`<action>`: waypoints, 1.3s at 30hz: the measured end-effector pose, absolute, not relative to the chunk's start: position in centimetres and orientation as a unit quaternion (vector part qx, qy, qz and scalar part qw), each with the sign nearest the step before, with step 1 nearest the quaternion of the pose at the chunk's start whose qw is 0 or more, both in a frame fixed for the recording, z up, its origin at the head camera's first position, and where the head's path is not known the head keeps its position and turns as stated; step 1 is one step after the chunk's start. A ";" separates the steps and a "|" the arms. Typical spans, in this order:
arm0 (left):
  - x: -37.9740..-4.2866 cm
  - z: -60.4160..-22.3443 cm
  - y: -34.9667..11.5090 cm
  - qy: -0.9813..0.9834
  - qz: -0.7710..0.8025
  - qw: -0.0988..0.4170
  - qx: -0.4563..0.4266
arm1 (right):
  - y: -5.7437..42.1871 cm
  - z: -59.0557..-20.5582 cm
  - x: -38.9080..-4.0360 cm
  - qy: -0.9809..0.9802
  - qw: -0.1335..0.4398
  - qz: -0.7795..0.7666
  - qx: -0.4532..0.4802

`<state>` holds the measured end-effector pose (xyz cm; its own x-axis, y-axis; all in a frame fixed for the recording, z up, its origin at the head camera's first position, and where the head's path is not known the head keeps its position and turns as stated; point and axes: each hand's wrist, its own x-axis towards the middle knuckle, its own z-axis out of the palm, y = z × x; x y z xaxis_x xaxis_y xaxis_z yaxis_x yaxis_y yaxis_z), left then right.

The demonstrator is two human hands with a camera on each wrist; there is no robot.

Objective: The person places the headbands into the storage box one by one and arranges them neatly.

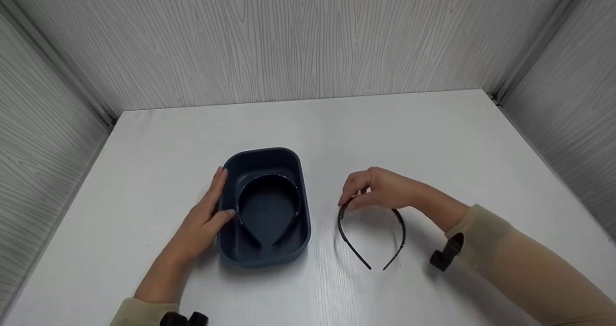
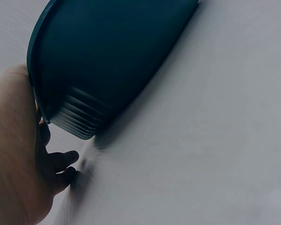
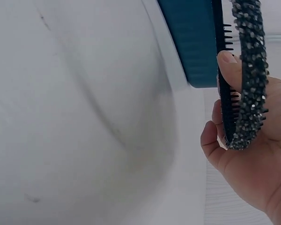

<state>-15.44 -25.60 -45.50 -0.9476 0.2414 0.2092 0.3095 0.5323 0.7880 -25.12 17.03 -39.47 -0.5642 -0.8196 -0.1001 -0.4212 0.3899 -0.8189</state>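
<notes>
A dark blue plastic container (image 1: 264,160) with rounded corners rests on the white table, and a dark headband (image 1: 297,205) lies inside it. My left hand (image 1: 202,220) holds the container's left side, fingers along the outer wall and thumb at the rim. To the right of the container, my right hand (image 1: 380,189) pinches a second headband near its top, with both tips pointing toward me. The right wrist view shows this headband (image 3: 253,70) covered in sparkling stones, with small comb teeth on its inner side. Part of its top is hidden by the fingers in the head view.
Pale wood-grain panels enclose the white table (image 1: 385,128) at the back (image 1: 288,42) and both sides. Black wrist cameras sit at both cuffs, the right one (image 1: 447,253) close above the table.
</notes>
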 end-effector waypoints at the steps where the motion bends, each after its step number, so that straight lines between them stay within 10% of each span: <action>1: -15.4 -45.5 -25.6 -0.875 -0.457 0.037 -0.157 | 17.0 -39.2 -25.2 0.795 0.252 -0.389 -0.391; 39: -15.8 -45.6 -26.1 -0.875 -0.455 0.038 -0.161 | 7.6 -30.9 -27.6 0.778 0.142 -0.405 -0.458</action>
<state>-15.78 -26.08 -45.58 -0.9454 0.2475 0.2122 0.3158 0.5340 0.7843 -27.56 7.59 -30.91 -0.5402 -0.8278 0.1512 -0.5983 0.2514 -0.7608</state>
